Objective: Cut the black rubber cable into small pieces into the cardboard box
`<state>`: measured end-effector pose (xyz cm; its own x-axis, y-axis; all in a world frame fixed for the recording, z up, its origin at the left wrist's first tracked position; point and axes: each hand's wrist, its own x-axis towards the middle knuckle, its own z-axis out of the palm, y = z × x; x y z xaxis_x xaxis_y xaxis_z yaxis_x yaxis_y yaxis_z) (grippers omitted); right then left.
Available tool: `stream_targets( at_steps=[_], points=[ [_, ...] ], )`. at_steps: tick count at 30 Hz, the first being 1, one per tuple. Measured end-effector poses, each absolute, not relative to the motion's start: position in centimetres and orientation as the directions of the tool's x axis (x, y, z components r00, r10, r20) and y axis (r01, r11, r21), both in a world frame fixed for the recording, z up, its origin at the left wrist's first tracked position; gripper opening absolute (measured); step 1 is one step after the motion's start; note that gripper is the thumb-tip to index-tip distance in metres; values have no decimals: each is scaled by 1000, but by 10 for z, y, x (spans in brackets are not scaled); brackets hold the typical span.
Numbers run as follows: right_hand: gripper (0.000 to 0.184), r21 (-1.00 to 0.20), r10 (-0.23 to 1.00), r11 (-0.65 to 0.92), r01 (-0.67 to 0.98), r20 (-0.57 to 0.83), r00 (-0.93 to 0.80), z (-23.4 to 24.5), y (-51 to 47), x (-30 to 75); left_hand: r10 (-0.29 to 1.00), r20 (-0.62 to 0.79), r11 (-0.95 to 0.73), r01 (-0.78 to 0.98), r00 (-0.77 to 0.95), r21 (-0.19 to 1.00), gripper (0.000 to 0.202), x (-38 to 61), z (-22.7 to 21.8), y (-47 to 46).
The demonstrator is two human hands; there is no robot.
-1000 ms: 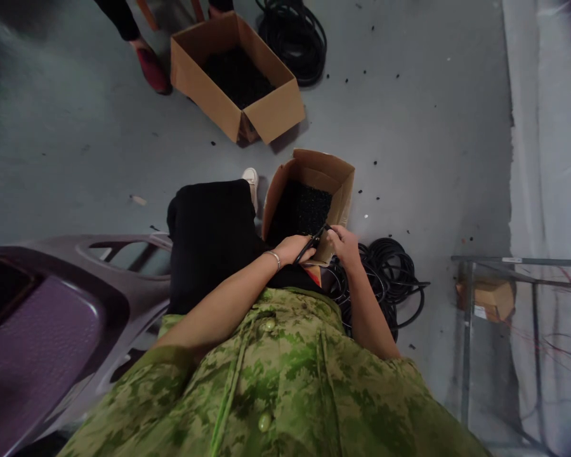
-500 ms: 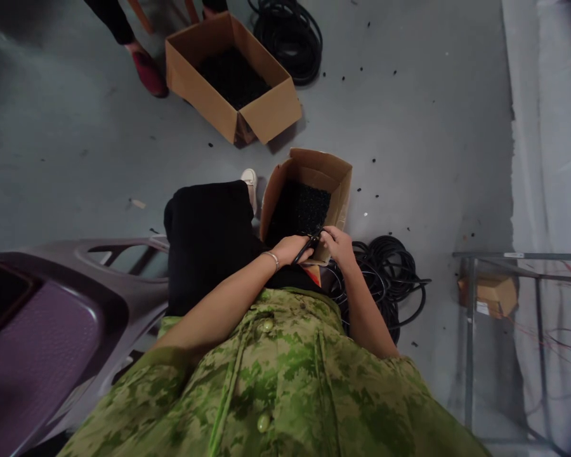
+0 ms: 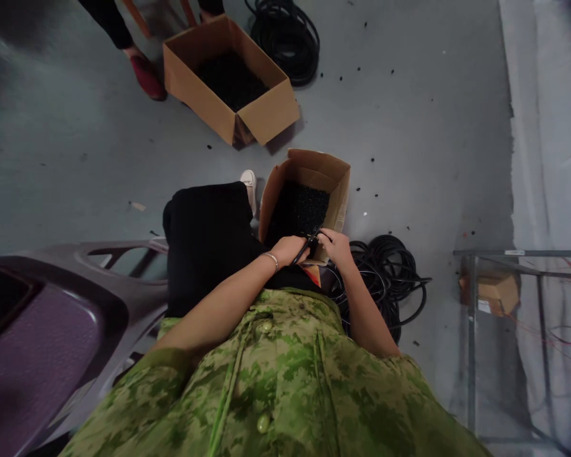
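Note:
Over the near rim of a cardboard box [image 3: 339,206], both my hands are closed on a thin black tube-like piece [image 3: 301,252] that slants up to the right. My left hand [image 3: 288,250], with a bracelet at the wrist, grips its lower part. The fingertips of my right hand [image 3: 337,246] pinch about its upper end, close to my left fingers. What exactly lies between the fingertips is too small and dark to tell. Inside the box is a heap of small black pieces [image 3: 302,206].
Coiled black tubing or cable [image 3: 393,266] lies right of my box, another coil [image 3: 285,41] at the back. A larger open carton [image 3: 271,114] with black pieces stands ahead, near another person's red shoe [image 3: 146,77]. A purple-grey chair [image 3: 42,349] is at left, a metal frame [image 3: 471,343] at right.
The view has shifted very slightly. My right hand's fingers have moved a little at the upper end of the black piece; my left hand keeps its hold.

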<state>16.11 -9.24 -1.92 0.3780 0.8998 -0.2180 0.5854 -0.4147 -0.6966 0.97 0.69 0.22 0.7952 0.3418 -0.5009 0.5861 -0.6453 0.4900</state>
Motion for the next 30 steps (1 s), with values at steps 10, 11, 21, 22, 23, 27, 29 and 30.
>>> stream_targets(
  at_steps=[10, 11, 21, 22, 23, 27, 29, 30],
  points=[
    [30, -666, 887, -433, 607, -197, 417, -30, -86, 170, 368, -469, -724, 564, 803, 397, 45, 11, 2, 6],
    [30, -663, 886, -434, 610, -192, 422, -31, -85, 170, 370, -466, -727, 563, 804, 393, 46, 12, 4, 6],
    [31, -536, 891, -441, 720, -163, 424, -30, -84, 168, 397, -464, -683, 592, 792, 428, 48, 12, 2, 5],
    [31, -522, 897, -435, 734, -175, 406, -30, -84, 166, 388, -470, -681, 590, 793, 434, 49, 12, -1, 5],
    [31, -510, 901, -429, 745, -190, 389, -29, -85, 164, 378, -480, -677, 590, 792, 440, 49, 12, -4, 6],
    [32, -456, 900, -434, 777, -243, 361, -27, -87, 155, 335, -526, -680, 587, 782, 440, 46, 13, -9, 7],
    [33, -425, 894, -446, 788, -258, 367, -25, -86, 154, 333, -531, -689, 585, 779, 426, 46, 13, -9, 7],
    [34, -409, 891, -452, 793, -261, 372, -24, -85, 154, 340, -529, -693, 587, 777, 418, 47, 13, -8, 7]
  ],
)
